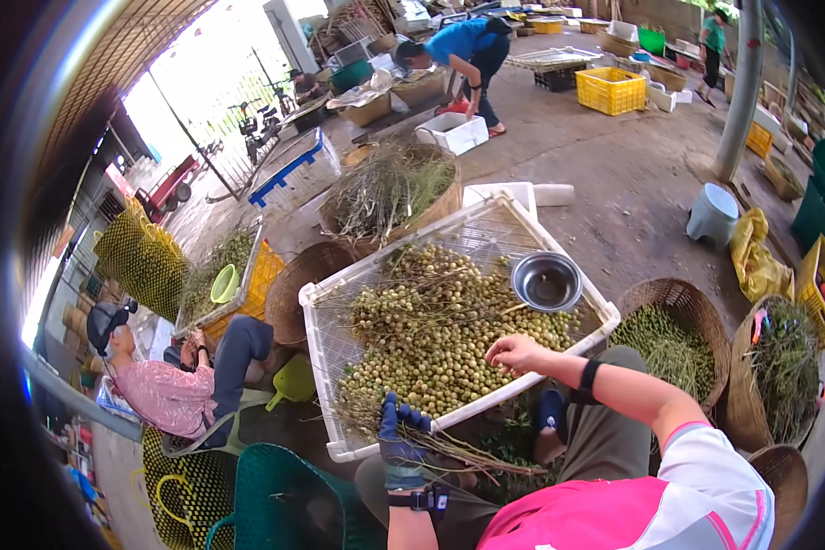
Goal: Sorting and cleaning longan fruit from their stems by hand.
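Note:
My left hand (401, 431), in a blue glove, grips a bundle of thin leafy twigs (449, 450) at the near left edge of a white mesh tray (600, 330). The tray holds a heap of small round yellow-green fruit (445, 362) with stems, plus a steel bowl (547, 280) at its far right. My bare right hand (511, 353) is over the fruit near the tray's right side, fingers loosely bent and apart, with nothing visible in them.
Baskets of stems (385, 191) and green fruit (669, 344) surround the tray. A co-worker (165, 390) sits at left; another person (467, 55) bends over a white box behind. A blue stool (710, 215), yellow crate (610, 90), green scoop (293, 380) and metal pole (738, 110) stand around.

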`<state>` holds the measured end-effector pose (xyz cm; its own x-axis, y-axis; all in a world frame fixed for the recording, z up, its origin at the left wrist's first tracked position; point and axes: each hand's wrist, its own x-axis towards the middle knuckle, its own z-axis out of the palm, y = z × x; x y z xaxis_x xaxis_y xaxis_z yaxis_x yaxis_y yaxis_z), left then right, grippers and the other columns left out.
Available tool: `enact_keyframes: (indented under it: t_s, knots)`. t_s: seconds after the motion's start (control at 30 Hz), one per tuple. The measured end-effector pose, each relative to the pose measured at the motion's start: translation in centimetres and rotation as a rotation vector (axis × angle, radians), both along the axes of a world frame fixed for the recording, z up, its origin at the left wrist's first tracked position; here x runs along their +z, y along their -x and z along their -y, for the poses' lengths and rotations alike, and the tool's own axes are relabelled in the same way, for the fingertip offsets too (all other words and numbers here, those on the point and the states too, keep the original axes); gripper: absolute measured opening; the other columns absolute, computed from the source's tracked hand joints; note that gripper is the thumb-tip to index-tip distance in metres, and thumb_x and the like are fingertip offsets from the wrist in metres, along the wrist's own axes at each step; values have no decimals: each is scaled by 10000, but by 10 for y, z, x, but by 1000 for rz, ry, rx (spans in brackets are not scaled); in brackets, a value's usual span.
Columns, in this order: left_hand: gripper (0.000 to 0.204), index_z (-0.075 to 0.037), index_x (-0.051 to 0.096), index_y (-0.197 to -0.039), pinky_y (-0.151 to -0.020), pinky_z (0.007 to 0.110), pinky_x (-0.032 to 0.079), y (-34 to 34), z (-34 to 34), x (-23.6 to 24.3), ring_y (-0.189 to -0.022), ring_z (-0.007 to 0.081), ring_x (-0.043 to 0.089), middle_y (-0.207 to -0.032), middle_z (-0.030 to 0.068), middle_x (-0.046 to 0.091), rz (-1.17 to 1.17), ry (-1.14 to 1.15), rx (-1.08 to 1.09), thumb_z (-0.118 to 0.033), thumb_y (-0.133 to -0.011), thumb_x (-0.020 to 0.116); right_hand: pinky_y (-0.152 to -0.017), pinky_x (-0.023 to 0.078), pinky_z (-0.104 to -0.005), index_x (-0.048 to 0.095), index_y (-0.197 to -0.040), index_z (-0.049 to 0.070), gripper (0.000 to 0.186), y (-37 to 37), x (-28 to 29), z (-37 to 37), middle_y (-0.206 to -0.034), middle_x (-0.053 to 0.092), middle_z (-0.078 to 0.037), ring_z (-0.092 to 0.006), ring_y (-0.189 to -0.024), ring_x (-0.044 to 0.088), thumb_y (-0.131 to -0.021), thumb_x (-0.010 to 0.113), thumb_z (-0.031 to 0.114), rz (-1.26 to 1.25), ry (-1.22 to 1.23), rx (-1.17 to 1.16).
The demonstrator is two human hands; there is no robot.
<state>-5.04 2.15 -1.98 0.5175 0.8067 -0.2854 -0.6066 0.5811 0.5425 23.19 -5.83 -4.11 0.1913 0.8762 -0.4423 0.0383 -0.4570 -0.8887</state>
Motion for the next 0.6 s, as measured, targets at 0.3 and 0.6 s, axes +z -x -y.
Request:
enact_keyframes:
  t_s: [0.3,0.6]
  knots:
    - [247,-116,551,-1105,-571,305,436,11,-21,-24,-597,115,470,-678,-34,483,-11,153,-12,-270,-912,549,-745,498,-440,679,-926,105,244,4,-5,-87,-821,654,-153,-351,-813,626,-792,485,170,949,-202,56]
    - [232,-84,551,-1082,-630,322,493,5,-32,-31,-645,150,532,-730,-5,528,-77,231,103,-240,-910,552,-948,410,-395,593,-1114,63,320,29,-15,-182,-1165,563,-164,-320,-1082,533,-831,566,208,708,-444,47]
